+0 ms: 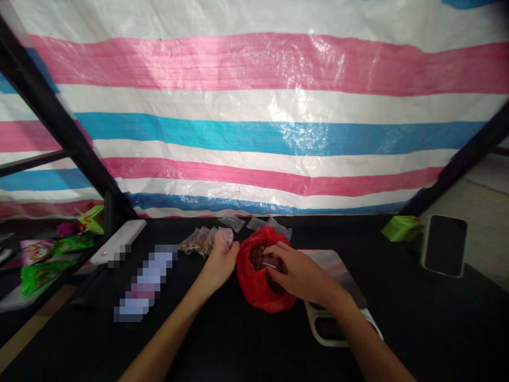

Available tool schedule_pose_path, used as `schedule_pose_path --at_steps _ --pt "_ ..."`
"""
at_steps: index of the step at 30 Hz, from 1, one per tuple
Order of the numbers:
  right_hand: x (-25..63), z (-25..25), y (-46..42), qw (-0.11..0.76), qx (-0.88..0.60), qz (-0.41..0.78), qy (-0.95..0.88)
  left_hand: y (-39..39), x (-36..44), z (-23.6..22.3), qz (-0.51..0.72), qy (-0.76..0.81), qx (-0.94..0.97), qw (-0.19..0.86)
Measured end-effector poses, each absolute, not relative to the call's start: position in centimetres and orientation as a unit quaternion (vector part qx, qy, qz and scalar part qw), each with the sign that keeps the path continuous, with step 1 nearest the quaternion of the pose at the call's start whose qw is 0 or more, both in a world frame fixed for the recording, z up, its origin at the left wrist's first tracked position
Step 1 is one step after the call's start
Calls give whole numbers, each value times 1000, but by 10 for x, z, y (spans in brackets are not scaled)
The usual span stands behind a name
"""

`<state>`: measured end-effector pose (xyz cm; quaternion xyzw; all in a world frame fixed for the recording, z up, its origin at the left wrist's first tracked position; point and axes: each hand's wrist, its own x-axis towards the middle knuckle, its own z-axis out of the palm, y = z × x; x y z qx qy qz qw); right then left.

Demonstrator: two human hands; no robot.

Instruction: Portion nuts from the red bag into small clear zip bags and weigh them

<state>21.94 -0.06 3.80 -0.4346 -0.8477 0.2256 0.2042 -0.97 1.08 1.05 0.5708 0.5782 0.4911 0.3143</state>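
Note:
A red plastic bag (258, 294) stands with its mouth turned open, holding many small brown pieces (257, 255). My right hand (298, 268) reaches over its mouth, with fingers closed on a small greyish see-through scoop-like piece (270, 262) among the brown bits. Just left of the red bag, my left hand (218, 265) pinches a small clear plastic bag (226, 235). Beside that hand lies a row of filled small plastic bags (194, 241). Flat clear bags (231, 223) lie behind, some partly hidden by the red bag.
A kitchen scale (338, 270) sits under my right forearm. Farther right are a green box (402, 228) and a phone (444, 245) propped up. On the left lie a white bar-shaped device (121, 240), a blurred-out strip (145, 284) and green snack packets (50, 270). Striped sheeting (254, 138) hangs behind.

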Motion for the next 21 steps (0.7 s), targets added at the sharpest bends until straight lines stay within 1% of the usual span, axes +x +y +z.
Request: schedule_pose_path --at_steps 1,3,4,5,6,10,12,16,21 --pt "217 38 0 203 -445 217 -845 7 -9 15 472 608 566 296" --pt "213 37 1 205 -456 203 -842 -4 -9 23 393 684 560 255" --pt "212 37 1 210 -456 198 -842 -11 -8 27 349 721 543 252" --pt "212 36 2 214 -453 192 -844 -17 -6 29 318 729 542 269" --pt "213 35 3 216 -450 187 -846 -23 -5 29 314 712 553 298" --pt "218 30 6 190 -441 180 -859 -30 2 19 371 526 603 472" --pt "221 29 6 177 -447 181 -858 -25 3 14 403 457 596 524" --pt "226 31 6 162 -465 192 -849 -10 2 21 490 411 545 542" --pt "225 33 1 166 -447 241 -845 0 -4 36 541 459 482 514"
